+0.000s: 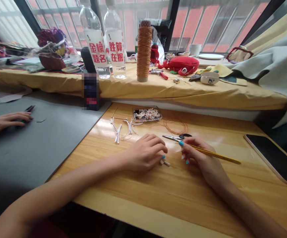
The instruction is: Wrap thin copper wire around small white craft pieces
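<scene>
My left hand [147, 152] rests on the wooden table with curled fingers. Its thumb and fingertips are beside small pale pieces [165, 162] lying on the wood; whether they are pinched is unclear. In my right hand [197, 153] is a thin yellow tool [215, 154], possibly tweezers, slanting down to the right. Black-handled scissors [174, 138] lie just behind the right fingers. Farther back are a coil of orange cord [175, 127] and a clear tray [147, 114] of small pale and dark beads. White strips [118, 134] lie left of the tray.
A phone [274, 158] lies at the right. Another person's hand [14, 120] holds a dark tool on the grey mat [49, 132] at the left. Along the cloth-covered ledge [123, 89] stand two bottles [115, 43], an orange thread spool [144, 51] and a red pouch [184, 64].
</scene>
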{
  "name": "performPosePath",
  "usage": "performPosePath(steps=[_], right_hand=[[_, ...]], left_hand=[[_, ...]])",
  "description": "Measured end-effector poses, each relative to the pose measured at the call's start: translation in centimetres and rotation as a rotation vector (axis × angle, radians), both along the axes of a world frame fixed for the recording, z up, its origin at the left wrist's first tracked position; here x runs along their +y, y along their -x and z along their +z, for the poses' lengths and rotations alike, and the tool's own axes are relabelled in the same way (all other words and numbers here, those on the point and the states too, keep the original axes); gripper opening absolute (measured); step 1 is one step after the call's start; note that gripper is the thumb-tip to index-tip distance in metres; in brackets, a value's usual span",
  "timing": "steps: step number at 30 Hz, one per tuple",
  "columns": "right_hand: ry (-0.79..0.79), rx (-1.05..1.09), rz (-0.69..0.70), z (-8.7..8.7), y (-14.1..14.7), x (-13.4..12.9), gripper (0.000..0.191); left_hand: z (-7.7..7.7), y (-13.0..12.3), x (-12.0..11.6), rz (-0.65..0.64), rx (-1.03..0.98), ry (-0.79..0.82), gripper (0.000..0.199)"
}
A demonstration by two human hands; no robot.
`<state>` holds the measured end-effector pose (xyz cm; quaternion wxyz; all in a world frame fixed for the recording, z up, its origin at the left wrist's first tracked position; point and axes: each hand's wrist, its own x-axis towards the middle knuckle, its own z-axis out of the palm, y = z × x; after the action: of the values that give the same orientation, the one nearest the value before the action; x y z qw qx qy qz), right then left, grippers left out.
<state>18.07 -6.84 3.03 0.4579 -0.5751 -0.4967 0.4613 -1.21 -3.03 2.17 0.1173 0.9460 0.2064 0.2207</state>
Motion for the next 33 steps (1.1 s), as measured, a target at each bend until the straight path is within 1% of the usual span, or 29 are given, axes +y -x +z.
performPosePath(steps=[1, 3, 6, 11, 19, 25, 29, 31, 33], right_hand=[[0.003, 0.005, 0.004, 0.1, 0.0, 0.0, 0.023], [0.008, 0.025, 0.031, 0.1, 0.1, 0.0, 0.023], [0.042, 0.035, 0.101, 0.1, 0.4, -0.3, 0.03], [0.099, -0.018, 0.143, 0.2, 1.1, -0.8, 0.034], [0.184, -0.079, 0.262, -0.1, 1.4, -1.1, 0.028], [0.174, -0.091, 0.259, -0.2, 1.7, -1.2, 0.026], [0.161, -0.116, 0.28, -0.3, 1.7, -1.3, 0.024], [0.127, -0.164, 0.288, -0.3, 1.7, -1.4, 0.023], [0.05, -0.253, 0.286, -0.2, 1.7, -1.5, 0.021]], left_hand=[[0.0, 0.0, -0.1, 0.003, 0.02, -0.012, 0.02], [0.0, -0.1, -0.1, -0.046, 0.07, -0.04, 0.02], [-0.1, -0.1, 0.0, -0.116, 0.101, -0.042, 0.019], [-0.3, -0.1, 0.3, -0.122, 0.102, -0.014, 0.018], [-0.3, 0.0, 0.2, -0.129, 0.089, 0.006, 0.02], [-0.3, 0.1, 0.3, -0.143, 0.068, 0.014, 0.021], [-0.5, 0.0, 0.3, -0.142, 0.066, -0.006, 0.022], [-0.6, 0.0, 0.3, -0.137, 0.067, -0.021, 0.022], [-0.6, -0.1, 0.3, -0.136, 0.07, -0.036, 0.021]])
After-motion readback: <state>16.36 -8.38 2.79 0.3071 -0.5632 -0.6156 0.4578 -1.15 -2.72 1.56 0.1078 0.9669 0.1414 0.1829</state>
